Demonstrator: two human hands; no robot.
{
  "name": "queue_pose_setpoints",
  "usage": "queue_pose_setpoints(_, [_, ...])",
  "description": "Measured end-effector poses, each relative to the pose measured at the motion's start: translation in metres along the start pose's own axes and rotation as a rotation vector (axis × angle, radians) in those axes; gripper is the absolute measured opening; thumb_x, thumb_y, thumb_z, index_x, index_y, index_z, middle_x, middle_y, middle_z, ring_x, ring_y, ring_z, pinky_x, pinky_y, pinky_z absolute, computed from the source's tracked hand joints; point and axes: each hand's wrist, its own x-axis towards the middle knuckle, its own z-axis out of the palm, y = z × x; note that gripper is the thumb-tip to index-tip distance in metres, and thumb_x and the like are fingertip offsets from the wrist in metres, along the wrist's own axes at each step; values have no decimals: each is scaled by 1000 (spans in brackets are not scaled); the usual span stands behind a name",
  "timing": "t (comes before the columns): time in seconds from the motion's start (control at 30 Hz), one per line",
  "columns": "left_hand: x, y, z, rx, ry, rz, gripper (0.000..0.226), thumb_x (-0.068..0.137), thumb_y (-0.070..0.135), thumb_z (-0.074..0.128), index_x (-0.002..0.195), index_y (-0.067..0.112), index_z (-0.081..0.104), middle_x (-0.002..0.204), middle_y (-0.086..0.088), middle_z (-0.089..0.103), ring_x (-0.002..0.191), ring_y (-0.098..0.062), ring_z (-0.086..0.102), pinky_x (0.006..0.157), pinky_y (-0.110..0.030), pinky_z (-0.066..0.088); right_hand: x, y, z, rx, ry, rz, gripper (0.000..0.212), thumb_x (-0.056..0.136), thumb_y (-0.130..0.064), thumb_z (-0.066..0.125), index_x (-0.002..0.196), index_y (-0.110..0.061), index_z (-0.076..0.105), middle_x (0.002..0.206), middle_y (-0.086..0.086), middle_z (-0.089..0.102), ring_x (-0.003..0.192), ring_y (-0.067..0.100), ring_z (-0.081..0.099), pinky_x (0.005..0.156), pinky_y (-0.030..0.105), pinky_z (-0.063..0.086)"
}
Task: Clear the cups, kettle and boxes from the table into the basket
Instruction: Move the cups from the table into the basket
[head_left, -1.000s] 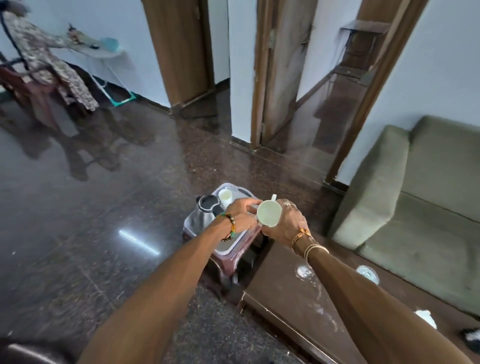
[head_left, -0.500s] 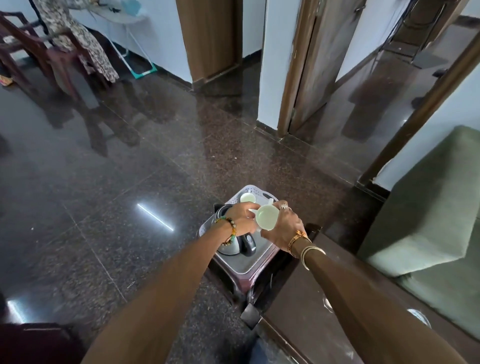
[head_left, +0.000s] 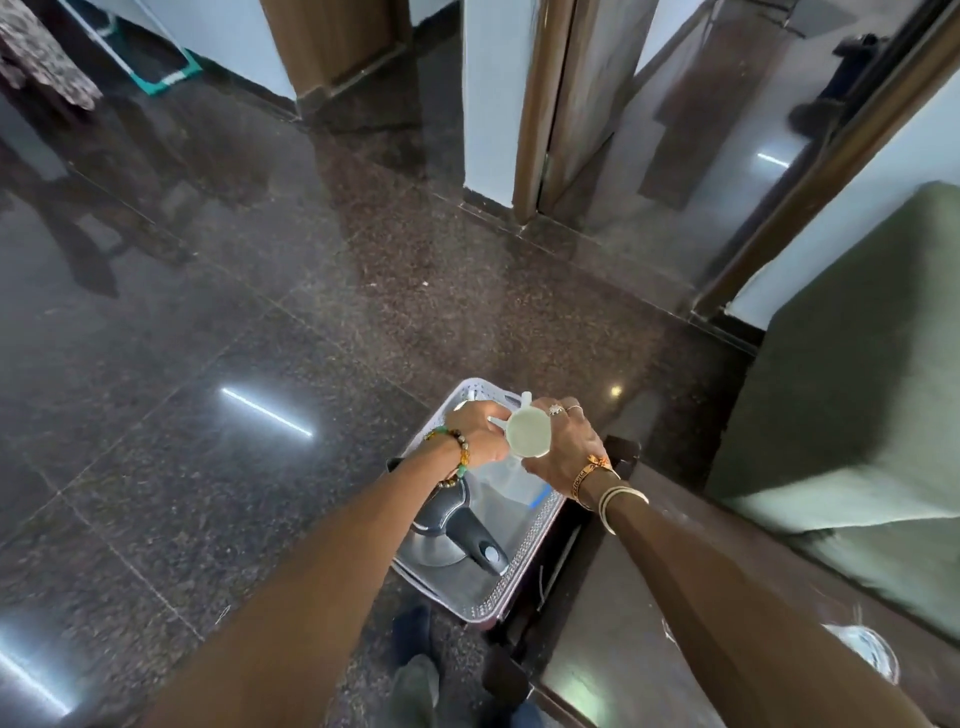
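Kettle (head_left: 431, 552) first, at the left: it lies in the near left corner of the basket (head_left: 500, 597), steel body down and its black handle angled toward the near right edge. The left forearm crosses above it. The left hand (head_left: 477, 435), a beaded band at its wrist, hovers over the far half of the basket with its fingers bent toward the cup (head_left: 527, 434). Whether they pinch the cup's handle or only touch it I cannot tell, because the knuckles hide the contact. The cup is pale green and held up above the far right part of the basket (not resting in it), mouth turned toward the camera. The right hand (head_left: 567, 451) grips it from the right side, ringed fingers wrapped round its wall and bangles at the wrist. Beneath both hands a clear box (head_left: 511, 480) with a blue clip lies flat on the basket's floor, along the right edge and just beside the kettle. The basket stands close against the left end of the dark wooden table (head_left: 623, 639). A green sofa (head_left: 857, 415) sits beyond the table's far edge.
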Motion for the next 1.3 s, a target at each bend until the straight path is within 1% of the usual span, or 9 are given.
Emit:
queue_pose_setpoints(0.1, [39, -18, 3, 6, -50, -68, 55, 76, 0, 65, 130, 10, 56, 112, -14, 69, 105, -26, 65, 91, -38, 56, 29, 10, 25, -57, -54, 42, 81, 70, -30, 80, 142, -25, 42, 133, 4, 39, 122, 27, 50, 97, 43, 50])
queue_pose_setpoints(0.2, [67, -34, 5, 19, -108, -114, 61, 76, 3, 66, 135, 9, 51, 117, -15, 67, 111, -27, 63, 98, -40, 52, 50, 16, 50, -69, -90, 58, 85, 71, -27, 81, 145, -24, 39, 132, 5, 39, 123, 27, 50, 99, 39, 47])
queue_pose_setpoints(0.33, [95, -50, 4, 65, -142, -151, 65, 72, 11, 64, 136, 12, 50, 123, -13, 65, 113, -27, 61, 99, -40, 51, 72, 22, 77, -88, -100, 90, 83, 74, -25, 79, 146, -24, 38, 135, 4, 40, 125, 25, 48, 97, 31, 42])
queue_pose_setpoints(0.5, [117, -62, 5, 98, -174, -185, 70, 75, 11, 62, 142, 16, 43, 130, -11, 61, 117, -26, 59, 99, -39, 51, 94, 27, 94, -49, -127, 121, 80, 72, -11, 75, 144, -21, 41, 132, 7, 39, 124, 28, 48, 94, 37, 49])
queue_pose_setpoints(0.63, [125, -65, 9, 160, -162, -182, 66, 76, 10, 60, 140, 17, 45, 123, -8, 66, 112, -24, 60, 95, -34, 52, 104, 34, 106, -64, -150, 140, 81, 75, -9, 73, 147, -21, 37, 136, 7, 38, 127, 27, 43, 96, 37, 44])
queue_pose_setpoints(0.73, [131, -70, 14, 206, -147, -174, 51, 76, 9, 60, 126, 17, 55, 112, -6, 69, 106, -24, 62, 87, -33, 54, 109, 39, 117, -77, -163, 152, 80, 77, -10, 72, 148, -21, 36, 139, 6, 36, 128, 27, 43, 97, 37, 44])
queue_pose_setpoints(0.9, [140, -77, 14, 233, -132, -179, 59, 78, 10, 60, 135, 20, 47, 121, -6, 66, 113, -23, 59, 97, -36, 50, 114, 47, 129, -96, -159, 143, 79, 79, -14, 73, 147, -18, 35, 139, 7, 36, 128, 26, 42, 97, 36, 46])
queue_pose_setpoints(1.07, [140, -77, 8, 269, -156, -183, 59, 79, 14, 59, 136, 21, 46, 124, -6, 63, 112, -23, 59, 96, -36, 50, 111, 48, 125, -131, -187, 121, 78, 80, -8, 71, 148, -12, 33, 144, 8, 32, 132, 28, 39, 103, 36, 43])
queue_pose_setpoints(1.3, [99, -37, -5, 508, -61, -36, 21, 82, 16, 63, 103, 14, 65, 107, -10, 68, 102, -29, 63, 75, -28, 46, 67, 44, 61, -107, -171, 110, 91, 78, -14, 67, 155, -17, 18, 148, 9, 30, 136, 31, 37, 109, 39, 39])
